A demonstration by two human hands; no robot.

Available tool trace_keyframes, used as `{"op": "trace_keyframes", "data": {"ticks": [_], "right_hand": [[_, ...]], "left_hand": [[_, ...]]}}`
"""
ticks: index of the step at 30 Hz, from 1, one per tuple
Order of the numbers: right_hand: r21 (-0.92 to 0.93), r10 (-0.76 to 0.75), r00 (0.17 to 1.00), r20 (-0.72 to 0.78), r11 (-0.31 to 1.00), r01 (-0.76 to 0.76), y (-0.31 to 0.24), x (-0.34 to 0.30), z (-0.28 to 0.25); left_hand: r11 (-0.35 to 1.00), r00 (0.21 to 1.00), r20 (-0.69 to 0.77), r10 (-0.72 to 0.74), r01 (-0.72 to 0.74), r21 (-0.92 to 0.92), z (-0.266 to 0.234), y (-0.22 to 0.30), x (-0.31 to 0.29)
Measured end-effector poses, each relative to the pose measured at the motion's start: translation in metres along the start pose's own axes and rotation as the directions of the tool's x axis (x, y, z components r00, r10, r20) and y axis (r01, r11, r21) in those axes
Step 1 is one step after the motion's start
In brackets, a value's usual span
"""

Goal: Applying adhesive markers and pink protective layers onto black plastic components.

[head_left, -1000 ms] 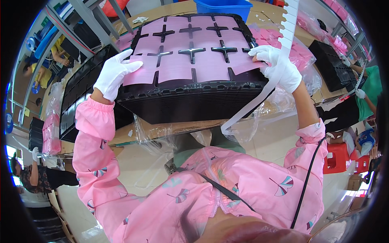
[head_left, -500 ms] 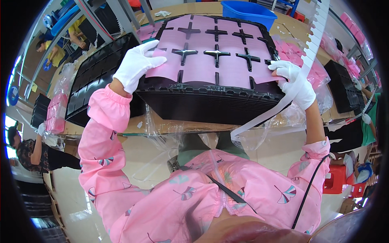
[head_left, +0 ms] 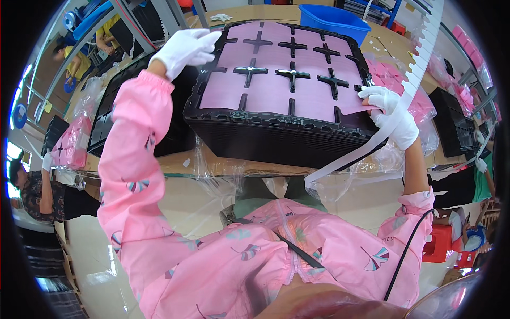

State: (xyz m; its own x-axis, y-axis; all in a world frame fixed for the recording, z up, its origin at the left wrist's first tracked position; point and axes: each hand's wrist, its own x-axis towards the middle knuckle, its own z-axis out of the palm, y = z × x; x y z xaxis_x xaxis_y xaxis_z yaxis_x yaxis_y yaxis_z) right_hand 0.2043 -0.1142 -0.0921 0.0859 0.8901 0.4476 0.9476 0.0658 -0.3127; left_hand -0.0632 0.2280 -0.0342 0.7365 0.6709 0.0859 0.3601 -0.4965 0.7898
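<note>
A stack of black plastic trays (head_left: 255, 141) stands in front of me, its top tray having raised cross-shaped dividers. Over that tray lies a thin pink sheet (head_left: 265, 91), with the dark crosses showing through it. My right hand (head_left: 396, 117), in a white glove, pinches the sheet's edge near the right front corner, where a narrow pink flap lifts a little. My left hand (head_left: 186, 52), also gloved, is off the sheet beside the tray's far left corner; its fingers are stretched out and hold nothing. A white strip with a notched edge (head_left: 425, 50) passes across my right wrist.
Another black tray stack (head_left: 109, 109) stands at the left. Pink sheets in clear plastic (head_left: 401, 85) lie on the right, and a blue bin (head_left: 333, 22) sits behind. Clear film hangs off the table's front edge (head_left: 220, 169). Other people work at both sides.
My left hand has let go of the sheet's left side and moved up and away. The sheet's left part now lies flatter on the tray; my right hand stays at the right corner.
</note>
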Motion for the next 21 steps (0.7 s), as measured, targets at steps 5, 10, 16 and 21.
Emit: {"op": "trace_keyframes", "data": {"ticks": [5,10,16,21], "right_hand": [[-0.020,-0.030,1.000,0.008,0.999,0.030,-0.001,0.000,-0.002],[-0.032,-0.028,1.000,0.015,0.999,0.028,-0.004,-0.001,-0.003],[-0.030,0.002,1.000,0.030,1.000,-0.001,-0.003,-0.006,-0.004],[-0.010,-0.010,1.000,0.027,1.000,0.010,-0.007,-0.004,-0.004]], "left_hand": [[0.991,0.991,-0.050,-0.128,0.129,0.033,0.007,-0.006,0.064],[0.975,0.991,-0.058,-0.119,0.127,0.182,0.013,-0.012,0.105],[0.909,0.995,-0.083,-0.062,0.090,0.407,0.027,-0.001,0.128],[0.918,0.978,-0.183,0.102,-0.022,0.396,0.034,-0.051,0.161]]}}
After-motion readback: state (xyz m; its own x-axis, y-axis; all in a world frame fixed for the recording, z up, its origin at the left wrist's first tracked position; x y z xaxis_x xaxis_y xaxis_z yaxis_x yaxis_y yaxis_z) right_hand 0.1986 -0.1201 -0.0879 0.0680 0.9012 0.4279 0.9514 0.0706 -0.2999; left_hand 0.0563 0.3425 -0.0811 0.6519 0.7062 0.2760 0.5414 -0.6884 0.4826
